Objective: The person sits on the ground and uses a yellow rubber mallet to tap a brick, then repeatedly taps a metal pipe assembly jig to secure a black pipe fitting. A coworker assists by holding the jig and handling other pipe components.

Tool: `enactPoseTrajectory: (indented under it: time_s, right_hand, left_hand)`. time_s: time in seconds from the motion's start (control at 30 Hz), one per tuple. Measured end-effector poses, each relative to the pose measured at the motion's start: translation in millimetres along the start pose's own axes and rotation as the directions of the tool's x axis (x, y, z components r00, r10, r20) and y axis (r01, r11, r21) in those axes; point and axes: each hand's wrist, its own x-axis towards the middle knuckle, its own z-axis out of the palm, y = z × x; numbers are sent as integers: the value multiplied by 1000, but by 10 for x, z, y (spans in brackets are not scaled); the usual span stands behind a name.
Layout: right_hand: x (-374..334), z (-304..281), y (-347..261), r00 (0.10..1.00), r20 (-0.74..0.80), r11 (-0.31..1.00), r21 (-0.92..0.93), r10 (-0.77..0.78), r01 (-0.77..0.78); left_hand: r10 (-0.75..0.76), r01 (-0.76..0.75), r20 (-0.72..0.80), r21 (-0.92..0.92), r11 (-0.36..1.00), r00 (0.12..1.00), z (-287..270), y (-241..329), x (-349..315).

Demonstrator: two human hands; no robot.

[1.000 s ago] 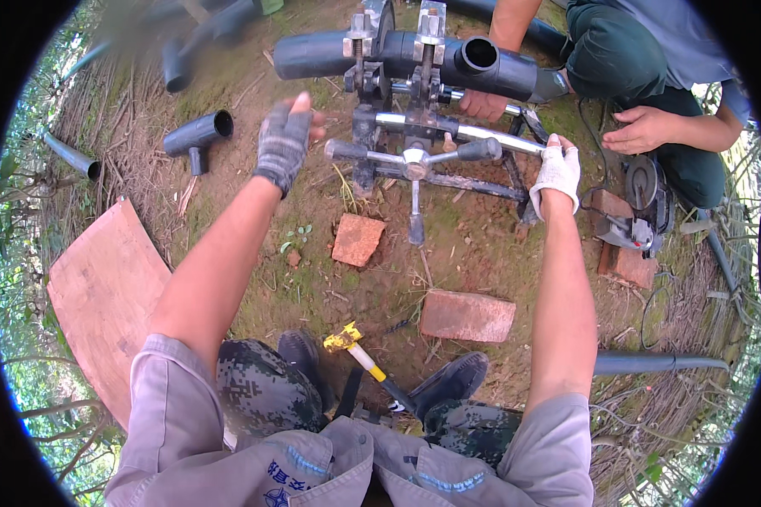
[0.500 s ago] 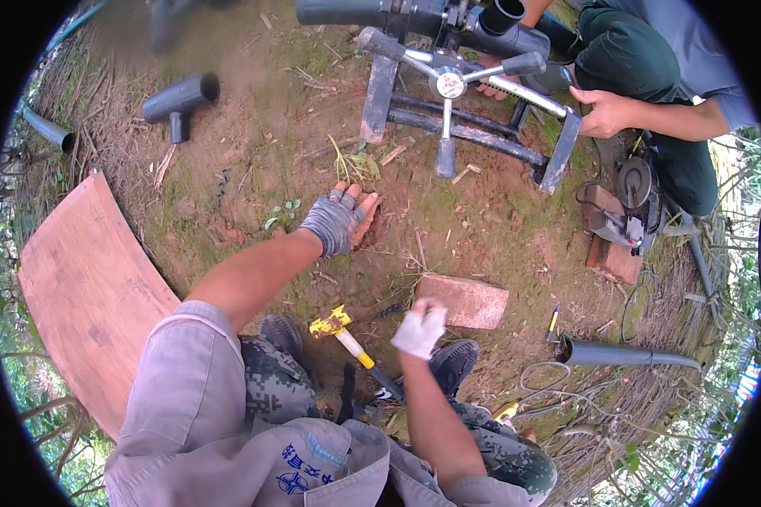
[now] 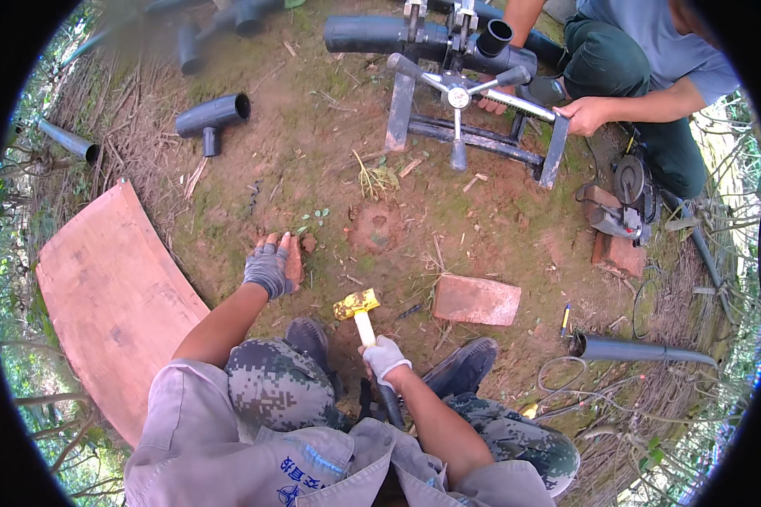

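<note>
While the right hand grips a yellow-headed hammer, left hand (grey-gloved) against a brick — whether clasped, unclear

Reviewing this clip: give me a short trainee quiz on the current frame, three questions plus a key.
1. True or false: the right hand rests on the metal clamp frame.
2. What does the left hand touch: (a) the small brick, (b) the pipe tee, (c) the plywood board?
3. Fill in: the large brick lies to the ____ of the yellow hammer in the picture.

Key: 1. False, it grips the hammer's handle. 2. a. 3. right.
</note>
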Motion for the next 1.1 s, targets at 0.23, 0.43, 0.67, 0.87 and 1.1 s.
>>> enactPoseTrajectory:
  time_s: [0.23,0.43,0.67,0.87,1.1]
  right_hand:
    - [-59,-321,-1529,577,-603,502,314,-550,806]
    - [726,-324,-1594,500,-773,426,329,-392,843]
    - [504,-137,-1629,944,-212,885,343,-254,315]
    - [-120,-332,-2054,391,-754,392,193,-527,900]
    - [746,-178,-1259,-248,-593,359,-715,-766,601]
  left_hand:
    - [4,-164,-214,-738,655,977,-713,-106,-519]
    - [213,-391,-328,-797,461,920,-2067,748,-1695]
    - [777,-689,-77,-522,503,625,-1568,1484,-1725]
    - [787,-788,-208,-384,481,581,-1482,1331,-1659]
    - [861,-809,-102,-409,421,499,-1563,1510,-1653]
